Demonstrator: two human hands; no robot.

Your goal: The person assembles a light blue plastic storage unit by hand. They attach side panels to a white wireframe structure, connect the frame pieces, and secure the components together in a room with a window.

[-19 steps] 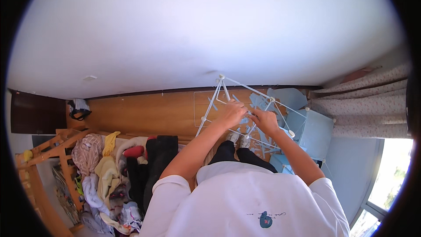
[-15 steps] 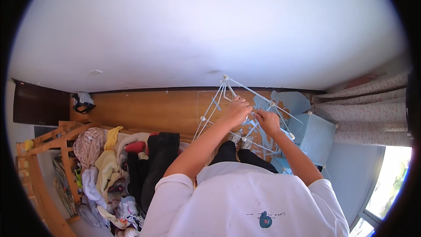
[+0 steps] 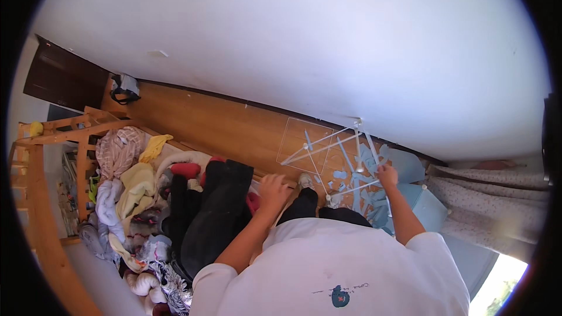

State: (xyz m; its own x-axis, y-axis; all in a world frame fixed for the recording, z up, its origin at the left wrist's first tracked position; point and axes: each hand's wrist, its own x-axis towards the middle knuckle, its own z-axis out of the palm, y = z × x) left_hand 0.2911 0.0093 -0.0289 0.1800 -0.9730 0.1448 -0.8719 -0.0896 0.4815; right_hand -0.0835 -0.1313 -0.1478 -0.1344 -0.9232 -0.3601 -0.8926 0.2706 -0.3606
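Overhead, both bare forearms reach out from the person's white T-shirt (image 3: 345,269) toward a white plastic hanging drying frame with thin rods and pale blue clips (image 3: 345,161), which stands above the wooden floor (image 3: 216,126). The right hand (image 3: 387,175) is raised with the elbow bent, and its fingers are curled around one of the frame's thin rods at the frame's right side, among the blue clips. The left hand (image 3: 273,190) is lower, left of the frame and clear of it, held palm down with the fingers bent loosely together; it seems to rest on or just above the edge of a black garment (image 3: 213,210), though the view is too small to tell whether it grips the cloth.

Left of the frame, that black garment tops a heap of mixed clothes in cream, pink, yellow and red (image 3: 140,199), and further left stands a wooden rack (image 3: 64,131). Behind the frame the floor runs bare to the white wall (image 3: 293,41), leaving open room there. Right of the frame a pale blue cabinet (image 3: 430,208) and a patterned curtain (image 3: 497,205) crowd close. The person's dark trouser legs (image 3: 319,208) show directly below the frame.
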